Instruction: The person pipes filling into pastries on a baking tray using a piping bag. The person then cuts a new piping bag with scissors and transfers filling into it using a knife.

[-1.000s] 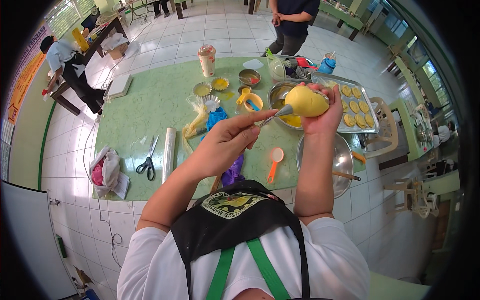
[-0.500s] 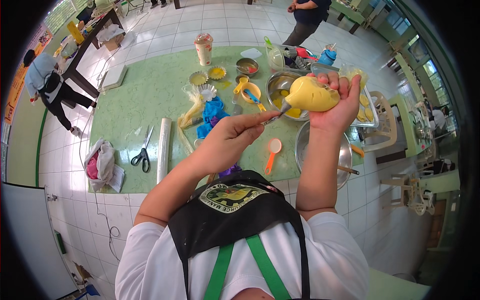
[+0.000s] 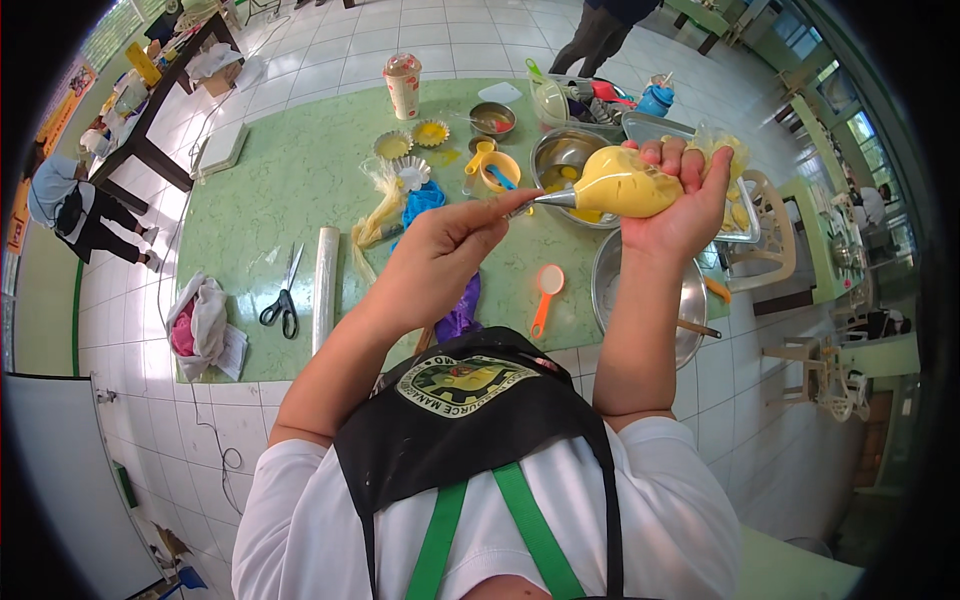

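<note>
Apron [image 3: 470,420] black with green straps hangs nearest to me, over my white shirt. Just past it my right hand [image 3: 675,205] is wrapped tight round a piping bag [image 3: 625,182] full of yellow filling, fingers curled fully closed over its fat end, with the twisted plastic tail poking out above my knuckles. My left hand [image 3: 440,260] is raised beside it, thumb and fingers pinched together on the bag's metal nozzle [image 3: 535,203], which points left. Both hands hold the bag up in the air above the green table [image 3: 260,190], not resting on anything. Below my right wrist sits a large empty steel bowl [image 3: 645,300], and left of it lies an orange measuring spoon [image 3: 545,290]. A purple bag [image 3: 460,310] peeks out under my left wrist. Further left lie a roll of clear wrap [image 3: 325,285], black-handled scissors [image 3: 283,300] and a bundled white cloth [image 3: 200,325] at the near left corner. Beyond my hands stand a second steel bowl [image 3: 565,160] with yellow mix in it, a yellow measuring cup [image 3: 495,165], a blue bag [image 3: 420,200], two small tart tins [image 3: 410,140] and a tray [image 3: 650,128] of filled shells on the right. Farthest off stands a lidded paper cup [image 3: 403,85], and a person's legs [image 3: 600,35] show on the tiled floor past the table's far edge.
</note>
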`<state>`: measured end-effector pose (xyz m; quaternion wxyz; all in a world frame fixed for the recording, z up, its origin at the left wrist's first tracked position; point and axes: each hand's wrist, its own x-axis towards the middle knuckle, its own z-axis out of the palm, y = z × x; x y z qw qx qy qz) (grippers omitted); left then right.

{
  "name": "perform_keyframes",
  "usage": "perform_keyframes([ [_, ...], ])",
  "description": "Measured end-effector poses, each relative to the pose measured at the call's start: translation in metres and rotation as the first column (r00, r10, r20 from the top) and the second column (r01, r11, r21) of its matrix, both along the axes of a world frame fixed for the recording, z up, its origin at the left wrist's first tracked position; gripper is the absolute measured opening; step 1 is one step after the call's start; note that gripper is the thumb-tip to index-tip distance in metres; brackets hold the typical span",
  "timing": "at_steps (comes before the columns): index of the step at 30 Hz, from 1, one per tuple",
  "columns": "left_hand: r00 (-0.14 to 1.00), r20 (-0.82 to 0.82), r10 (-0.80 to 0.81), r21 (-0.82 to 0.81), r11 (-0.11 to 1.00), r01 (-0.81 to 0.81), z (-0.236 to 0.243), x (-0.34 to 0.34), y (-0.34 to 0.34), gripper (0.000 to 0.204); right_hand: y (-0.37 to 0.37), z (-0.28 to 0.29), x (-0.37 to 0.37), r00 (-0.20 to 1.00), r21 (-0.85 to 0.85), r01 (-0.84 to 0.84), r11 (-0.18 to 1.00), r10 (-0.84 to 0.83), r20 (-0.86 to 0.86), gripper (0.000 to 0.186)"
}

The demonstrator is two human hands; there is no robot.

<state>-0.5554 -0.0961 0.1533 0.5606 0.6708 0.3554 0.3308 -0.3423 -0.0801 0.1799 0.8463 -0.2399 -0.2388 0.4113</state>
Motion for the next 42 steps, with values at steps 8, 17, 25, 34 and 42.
perform_keyframes([
  [8,0.983,-0.172,0.069,0.235,0.972,-0.027,0.008,-0.004,-0.003,0.035,0.012,-0.006,-0.008,1.0,-0.061,0.005,0.998,-0.005,-0.004,0.049],
  [17,0.674,-0.714,0.189,0.289,0.956,0.038,-0.146,-0.018,0.055,0.034,0.055,-0.032,0.0,0.962,-0.277,-0.131,0.952,0.054,-0.269,0.045],
  [25,0.931,-0.301,0.207,0.426,0.903,-0.063,-0.163,-0.009,0.06,0.048,0.075,-0.074,0.009,0.882,-0.285,-0.303,0.909,0.154,-0.445,0.044],
  [34,0.847,0.513,0.141,0.461,0.787,-0.41,-0.049,0.028,0.045,0.029,0.074,-0.079,-0.023,0.844,-0.262,-0.462,0.847,0.329,-0.424,0.045],
  [42,0.841,0.446,0.306,0.572,0.625,-0.531,-0.042,0.023,0.037,0.026,0.075,-0.097,-0.02,0.809,-0.178,-0.527,0.831,0.427,-0.403,0.034],
])
